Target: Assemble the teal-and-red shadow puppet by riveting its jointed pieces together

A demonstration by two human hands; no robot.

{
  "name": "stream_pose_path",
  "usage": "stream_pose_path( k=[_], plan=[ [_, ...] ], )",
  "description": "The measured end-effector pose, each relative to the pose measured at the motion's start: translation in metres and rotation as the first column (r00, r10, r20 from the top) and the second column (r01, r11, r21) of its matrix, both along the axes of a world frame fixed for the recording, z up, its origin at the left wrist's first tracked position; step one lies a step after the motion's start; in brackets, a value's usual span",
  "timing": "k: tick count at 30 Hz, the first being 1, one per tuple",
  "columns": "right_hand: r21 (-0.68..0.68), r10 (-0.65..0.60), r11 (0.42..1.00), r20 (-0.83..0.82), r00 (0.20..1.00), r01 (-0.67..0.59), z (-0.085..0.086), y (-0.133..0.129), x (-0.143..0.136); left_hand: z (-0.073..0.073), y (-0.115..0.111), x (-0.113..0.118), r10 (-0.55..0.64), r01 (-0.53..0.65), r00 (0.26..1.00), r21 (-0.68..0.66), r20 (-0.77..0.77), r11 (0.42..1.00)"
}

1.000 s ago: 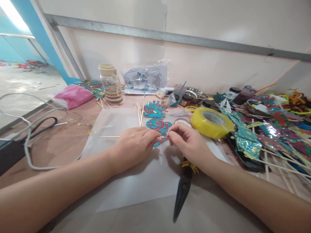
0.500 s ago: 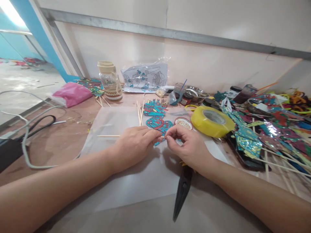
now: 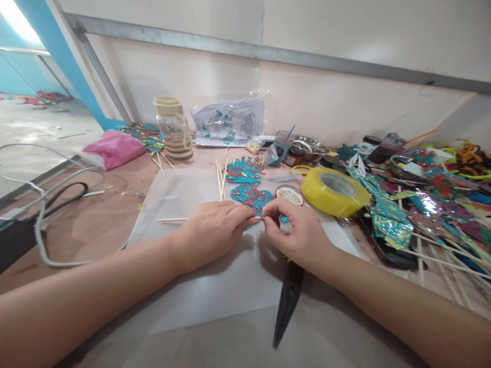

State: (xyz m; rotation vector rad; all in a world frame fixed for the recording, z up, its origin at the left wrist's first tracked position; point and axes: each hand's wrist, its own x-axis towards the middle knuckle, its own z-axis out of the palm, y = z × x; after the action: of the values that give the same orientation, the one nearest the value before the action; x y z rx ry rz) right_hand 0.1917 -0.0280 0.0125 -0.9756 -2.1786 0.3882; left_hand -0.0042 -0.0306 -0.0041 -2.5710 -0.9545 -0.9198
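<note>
My left hand (image 3: 218, 227) is closed around a thin wooden stick (image 3: 171, 220), which juts out to the left from under the palm. Its other end shows between my two hands. There my right hand (image 3: 295, 230) pinches thumb and forefinger together at the stick's tip; what it grips is too small to make out. Just beyond the fingers lies a turquoise and red patterned cutout (image 3: 249, 191), partly covered by my hands. A small dish of gold beads (image 3: 289, 194) stands beyond my right hand. Below it lies a black pivoted cutting tool (image 3: 288, 301), its handles mostly hidden.
A white translucent sheet (image 3: 184, 296) covers the work surface. Several sticks (image 3: 221, 179) lie beside the cutout. At right are a yellow tape roll (image 3: 322, 199) and a heap of colourful cutouts (image 3: 441, 194). A bottle (image 3: 173, 128) and pink bag (image 3: 113, 149) stand at back left.
The stick has tilted slightly, its left end now lower and a little further right. My right fingers have shifted marginally at its tip. Everything else stays put.
</note>
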Motion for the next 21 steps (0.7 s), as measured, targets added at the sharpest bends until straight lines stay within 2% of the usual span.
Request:
stream_pose_path(
  k=[3, 7, 14, 17, 21],
  plan=[
    [-0.037, 0.006, 0.999, -0.012, 1.0, -0.006, 0.001, -0.0023, -0.0003, 0.0001, 0.0002, -0.0004, -0.008, 0.008, 1.0, 0.004, -0.012, 1.0],
    [-0.189, 0.001, 0.982, -0.068, 0.998, -0.014, 0.0014, -0.0038, -0.0011, -0.0012, 0.0004, -0.0013, -0.007, 0.008, 1.0, 0.033, -0.007, 0.999],
    [-0.48, -0.044, 0.876, -0.18, 0.983, -0.049, 0.0011, -0.0009, -0.0037, -0.0056, 0.0006, -0.0027, 0.017, -0.015, 0.999, 0.059, -0.036, 0.998],
    [-0.511, -0.036, 0.857, -0.18, 0.983, -0.062, -0.0005, 0.0003, -0.0043, -0.0043, 0.0007, -0.0033, 0.015, -0.013, 0.998, 0.041, -0.057, 0.999],
    [-0.488, -0.004, 0.869, -0.165, 0.986, -0.078, 0.003, 0.0047, -0.0015, -0.0032, 0.0006, -0.0024, 0.034, -0.032, 0.999, -0.04, 0.041, 0.999]
  ],
)
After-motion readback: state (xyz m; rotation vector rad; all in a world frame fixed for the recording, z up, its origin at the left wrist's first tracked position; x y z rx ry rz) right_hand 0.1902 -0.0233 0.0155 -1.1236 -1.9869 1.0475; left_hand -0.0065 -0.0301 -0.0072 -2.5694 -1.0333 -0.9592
